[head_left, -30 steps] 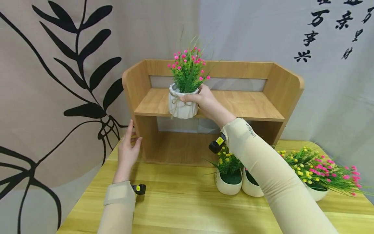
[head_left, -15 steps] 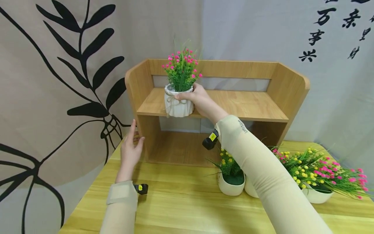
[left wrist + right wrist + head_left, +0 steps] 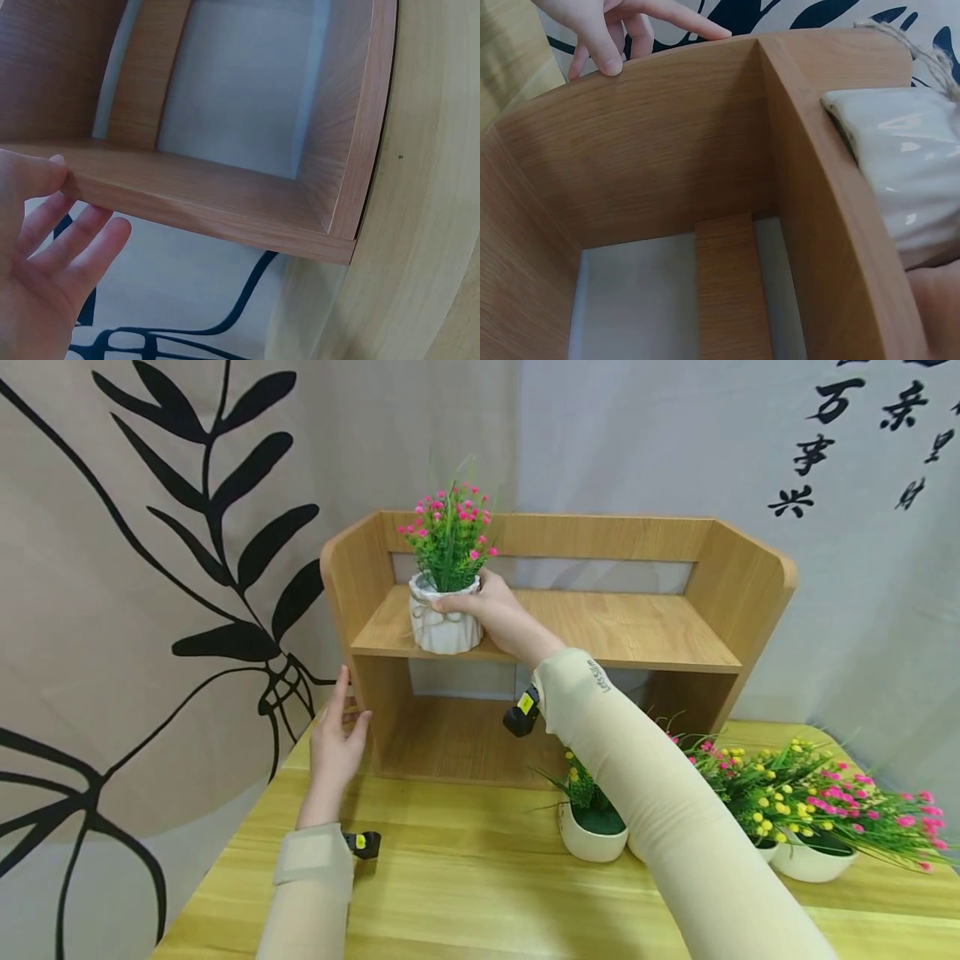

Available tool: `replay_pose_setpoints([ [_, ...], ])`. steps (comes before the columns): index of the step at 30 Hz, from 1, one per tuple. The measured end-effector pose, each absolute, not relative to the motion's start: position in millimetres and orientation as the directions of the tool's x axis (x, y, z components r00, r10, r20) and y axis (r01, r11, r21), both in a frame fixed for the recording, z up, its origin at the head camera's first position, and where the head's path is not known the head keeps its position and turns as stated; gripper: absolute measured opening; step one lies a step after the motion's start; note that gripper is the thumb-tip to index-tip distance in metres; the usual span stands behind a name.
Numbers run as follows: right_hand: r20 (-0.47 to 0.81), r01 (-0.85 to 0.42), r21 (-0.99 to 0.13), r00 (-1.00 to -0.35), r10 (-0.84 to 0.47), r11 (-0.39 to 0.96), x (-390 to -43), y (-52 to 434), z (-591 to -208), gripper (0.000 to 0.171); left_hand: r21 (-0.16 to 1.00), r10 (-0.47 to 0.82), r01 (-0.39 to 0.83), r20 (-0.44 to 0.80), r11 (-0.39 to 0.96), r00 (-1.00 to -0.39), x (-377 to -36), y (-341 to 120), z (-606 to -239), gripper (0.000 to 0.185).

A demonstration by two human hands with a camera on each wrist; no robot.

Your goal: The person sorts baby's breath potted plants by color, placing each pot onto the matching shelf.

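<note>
My right hand (image 3: 504,617) grips a white flowerpot (image 3: 438,631) from its right side, thumb across the front. The pot has a twine bow and holds an artificial plant with pink flowers (image 3: 447,539). It stands upright at the upper board's front edge, left of the middle; in the right wrist view its base (image 3: 847,127) is close to that board, and I cannot tell whether they touch. My left hand (image 3: 335,756) rests against the wooden shelf's left side panel (image 3: 202,202), thumb at the front edge, the other fingers extended on the outer side.
The two-tier desktop shelf (image 3: 600,647) stands on a wooden table (image 3: 450,877). Front right of it are several white pots with yellow and pink flowers, among them one pot (image 3: 592,839) near my right sleeve and one (image 3: 813,860) farther right. A printed curtain (image 3: 637,435) hangs behind.
My right hand has carried the flowerpot left and slightly up along the upper board's front. The left hand has stayed at the side panel. The head view shifted slightly early on.
</note>
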State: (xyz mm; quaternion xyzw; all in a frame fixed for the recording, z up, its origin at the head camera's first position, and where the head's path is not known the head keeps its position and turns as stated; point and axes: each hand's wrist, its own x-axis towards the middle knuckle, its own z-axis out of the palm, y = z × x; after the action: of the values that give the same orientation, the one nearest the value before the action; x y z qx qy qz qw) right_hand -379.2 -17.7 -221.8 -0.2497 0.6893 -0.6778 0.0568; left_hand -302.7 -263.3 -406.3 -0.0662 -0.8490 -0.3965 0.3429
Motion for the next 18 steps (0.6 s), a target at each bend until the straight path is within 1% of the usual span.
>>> replay_pose_setpoints([
  [6, 0.270, -0.294, -0.956, -0.845, -0.461, -0.021, -384, -23, -222, 0.073, 0.621, -0.158, 0.394, 0.646, 0.677, -0.747, -303, -263, -406, 0.083],
  [11, 0.261, -0.278, -0.959, -0.798, -0.542, -0.053, -388, -28, -221, 0.072, 0.601, -0.149, 0.414, 0.670, 0.684, -0.727, -303, -265, -406, 0.083],
  [15, 0.267, -0.267, -0.959, -0.759, -0.594, -0.091, -387, -33, -220, 0.070, 0.604, -0.153, 0.407, 0.666, 0.685, -0.730, -303, -264, -407, 0.083],
  [18, 0.287, -0.294, -0.952, -0.746, -0.600, -0.089, -386, -38, -220, 0.070, 0.612, -0.160, 0.400, 0.658, 0.682, -0.736, -303, -264, -407, 0.082],
])
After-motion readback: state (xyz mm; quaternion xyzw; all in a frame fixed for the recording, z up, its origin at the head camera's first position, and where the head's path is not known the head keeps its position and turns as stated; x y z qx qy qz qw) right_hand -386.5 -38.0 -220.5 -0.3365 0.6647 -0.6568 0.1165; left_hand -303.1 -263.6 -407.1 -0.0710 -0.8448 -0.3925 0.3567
